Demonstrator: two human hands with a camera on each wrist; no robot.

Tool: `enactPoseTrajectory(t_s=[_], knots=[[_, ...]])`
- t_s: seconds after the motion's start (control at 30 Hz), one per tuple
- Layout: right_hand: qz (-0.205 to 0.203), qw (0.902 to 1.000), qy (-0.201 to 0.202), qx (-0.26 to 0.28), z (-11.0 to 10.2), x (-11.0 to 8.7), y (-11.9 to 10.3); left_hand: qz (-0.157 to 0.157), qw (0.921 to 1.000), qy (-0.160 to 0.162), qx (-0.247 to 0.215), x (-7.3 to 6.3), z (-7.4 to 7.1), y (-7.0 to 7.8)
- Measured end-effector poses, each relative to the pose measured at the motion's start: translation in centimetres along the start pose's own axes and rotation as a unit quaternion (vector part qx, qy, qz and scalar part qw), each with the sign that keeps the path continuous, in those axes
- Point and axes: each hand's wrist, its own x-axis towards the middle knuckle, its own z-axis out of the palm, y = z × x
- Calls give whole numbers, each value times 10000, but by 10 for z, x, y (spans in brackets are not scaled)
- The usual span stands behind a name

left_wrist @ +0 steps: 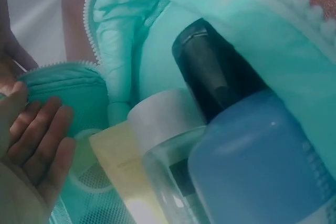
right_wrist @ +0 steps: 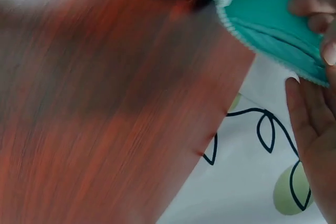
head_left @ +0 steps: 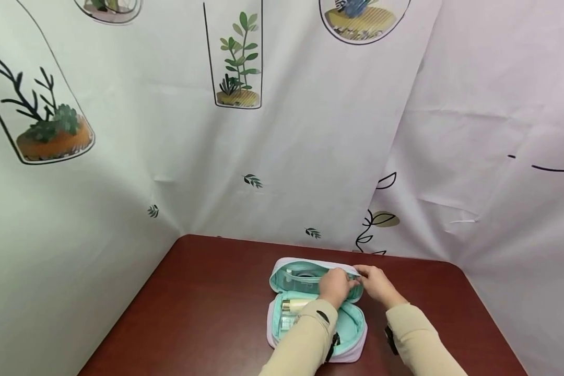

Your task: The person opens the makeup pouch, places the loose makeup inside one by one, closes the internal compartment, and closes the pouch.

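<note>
A lilac toiletry bag [head_left: 363, 342] with a mint lining lies unzipped on the table, its lid [head_left: 276, 282] raised toward the wall. Inside the lid is a mesh pocket [left_wrist: 100, 208] with a pale round item behind the mesh. My left hand [head_left: 335, 287] pinches with thumb and index finger at the pocket's zipper, near the lid's right corner; its other fingers are loosely bent. My right hand [head_left: 378, 286] grips the lid's rim at that corner. In the base lie a blue bottle [left_wrist: 252, 156] with a black cap, a clear bottle [left_wrist: 168, 166] with a white cap, and a yellow tube [left_wrist: 123, 166].
The bag stands on a dark red wooden table [head_left: 192, 313], near its back edge. A white cloth [head_left: 286, 156] printed with plants hangs right behind it. My left sleeve [head_left: 305, 339] crosses over the base and hides part of it.
</note>
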Motion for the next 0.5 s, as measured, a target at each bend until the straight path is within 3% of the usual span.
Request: enactPoseTrajectory(t_s=[0.1, 0.2, 0.5], knots=[[-116, 9997, 136, -177, 4, -3, 1, 12, 10000, 12, 20, -1, 4, -1], [-151, 9991, 303, -250, 6, -4, 0, 247, 9996, -83, -143, 1, 5, -2], [-101, 9974, 593, -386, 13, -5, 6, 620, 9943, -771, -406, 7, -1, -7]])
